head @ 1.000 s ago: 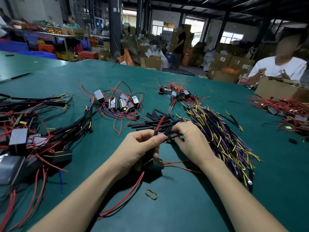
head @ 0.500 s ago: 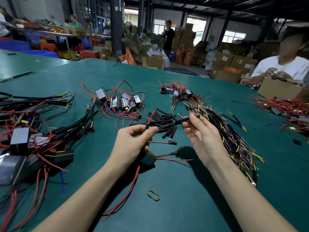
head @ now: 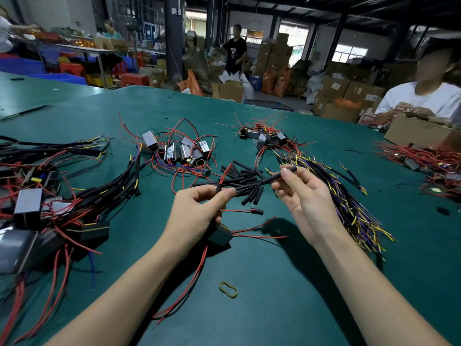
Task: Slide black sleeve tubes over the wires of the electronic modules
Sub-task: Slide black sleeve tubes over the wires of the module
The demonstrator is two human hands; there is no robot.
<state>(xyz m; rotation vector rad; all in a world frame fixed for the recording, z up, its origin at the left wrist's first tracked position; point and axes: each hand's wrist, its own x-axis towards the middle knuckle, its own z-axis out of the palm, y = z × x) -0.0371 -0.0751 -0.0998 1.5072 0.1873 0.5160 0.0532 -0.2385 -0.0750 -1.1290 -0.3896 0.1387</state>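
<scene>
Just this side of the loose tube pile [head: 243, 176], the right hand [head: 308, 199] pinches a sleeve [head: 279, 175] already partway over wires [head: 245, 188] that the left hand [head: 199, 213] pinches, module [head: 220, 236] beneath; threading is underway; next, I judge, push the sleeve toward the module.

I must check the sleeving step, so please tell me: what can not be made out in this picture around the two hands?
Head view only:
- Wire ends inside the sleeve: hidden by the tube, pinched by the right hand.
- How far the wires have entered: cannot tell.
- The module: mostly covered by the left hand, which grips the wires.
- The left pile: cut off by the frame edge.
- Markings on modules: too small.
</scene>
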